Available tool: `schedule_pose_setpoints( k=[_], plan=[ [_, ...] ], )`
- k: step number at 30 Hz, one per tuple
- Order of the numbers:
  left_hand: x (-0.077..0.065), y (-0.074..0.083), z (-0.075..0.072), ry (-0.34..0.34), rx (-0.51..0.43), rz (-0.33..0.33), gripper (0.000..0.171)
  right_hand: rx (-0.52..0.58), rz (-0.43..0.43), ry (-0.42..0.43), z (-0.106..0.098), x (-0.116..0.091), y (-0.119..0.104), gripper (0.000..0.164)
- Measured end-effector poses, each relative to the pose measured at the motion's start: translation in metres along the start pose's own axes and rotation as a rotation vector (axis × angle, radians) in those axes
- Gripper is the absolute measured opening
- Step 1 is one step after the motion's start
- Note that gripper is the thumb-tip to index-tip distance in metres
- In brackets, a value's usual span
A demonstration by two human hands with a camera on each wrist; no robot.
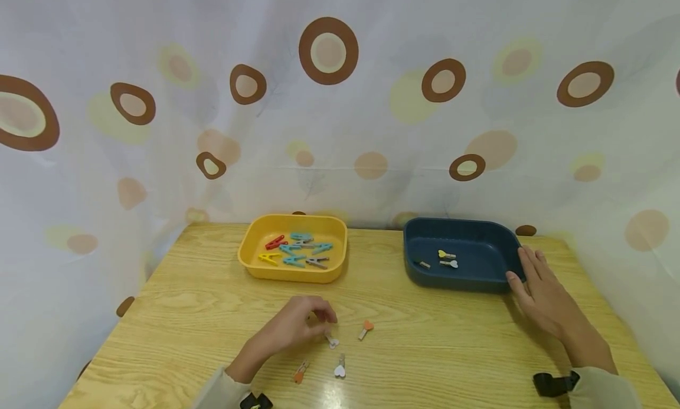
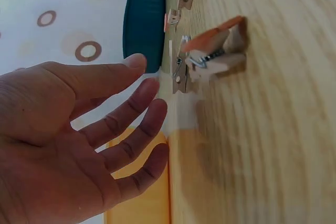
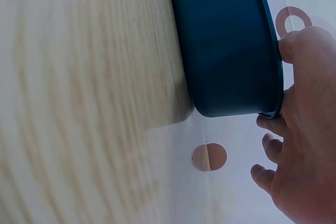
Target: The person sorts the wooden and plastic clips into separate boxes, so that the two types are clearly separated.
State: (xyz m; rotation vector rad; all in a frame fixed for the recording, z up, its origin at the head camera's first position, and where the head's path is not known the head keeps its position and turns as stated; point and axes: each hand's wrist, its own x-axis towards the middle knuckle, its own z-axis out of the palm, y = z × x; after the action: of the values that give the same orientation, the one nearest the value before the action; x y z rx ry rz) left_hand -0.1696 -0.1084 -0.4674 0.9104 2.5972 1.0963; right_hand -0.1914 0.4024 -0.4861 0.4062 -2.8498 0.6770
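My left hand [image 1: 305, 320] hovers low over the table with fingers loosely bent. The left wrist view shows a gap between thumb and fingertips, with nothing held. Right by its fingertips lies a wooden mini clothespin with a white heart [image 1: 333, 342]. Around it are an orange-heart clothespin [image 1: 366, 329], a second white-heart one [image 1: 340, 367] and a second orange-heart one [image 1: 300, 372], large in the left wrist view. My right hand [image 1: 547, 300] rests against the right end of the dark blue tray [image 1: 459, 282], its thumb at the rim [image 3: 281, 77] and its fingers extended.
Inside the blue tray lie a yellow-heart clothespin [image 1: 447, 255], a white-heart one [image 1: 449, 264] and a darker one [image 1: 423, 264]. A yellow tray [image 1: 292, 273] at the back left holds several red, blue, yellow and grey plastic clothespins. A patterned curtain [image 1: 372, 114] hangs behind the wooden table [image 1: 425, 350].
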Motion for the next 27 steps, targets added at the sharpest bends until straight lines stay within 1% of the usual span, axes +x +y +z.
schedule_pose_setpoints(
  k=[3,7,10,14,17,19,23,27],
  plan=[
    [-0.003,-0.0021,0.0027,-0.027,-0.014,-0.001,0.017,0.003,-0.005,-0.001,0.0,0.0007,-0.0008,0.069],
    [-0.004,-0.0023,0.0068,-0.066,-0.018,-0.024,0.023,0.008,-0.008,-0.001,-0.0001,0.0013,-0.0004,0.069],
    [-0.0041,-0.0029,0.008,-0.086,-0.013,-0.033,0.023,0.009,-0.006,-0.002,0.0001,0.0014,-0.0001,0.07],
    [-0.0046,-0.0055,0.0083,-0.103,0.006,-0.015,0.02,0.01,0.0,-0.008,0.0001,0.0011,-0.0008,0.07],
    [-0.0044,-0.0071,0.0081,-0.1,0.021,-0.008,0.017,0.015,0.004,-0.013,-0.0004,0.0013,-0.001,0.07],
    [-0.0039,-0.0078,0.0073,-0.095,0.022,-0.016,0.015,0.016,0.004,-0.013,-0.0005,0.0016,-0.0007,0.07],
    [-0.0037,-0.008,0.0047,-0.071,0.003,-0.025,0.01,0.016,0.001,-0.009,0.0,0.0016,0.0002,0.069],
    [-0.0042,-0.0068,0.0009,-0.051,-0.007,-0.008,0.008,0.016,0.001,-0.008,0.0008,0.0014,0.0007,0.069]
  ],
)
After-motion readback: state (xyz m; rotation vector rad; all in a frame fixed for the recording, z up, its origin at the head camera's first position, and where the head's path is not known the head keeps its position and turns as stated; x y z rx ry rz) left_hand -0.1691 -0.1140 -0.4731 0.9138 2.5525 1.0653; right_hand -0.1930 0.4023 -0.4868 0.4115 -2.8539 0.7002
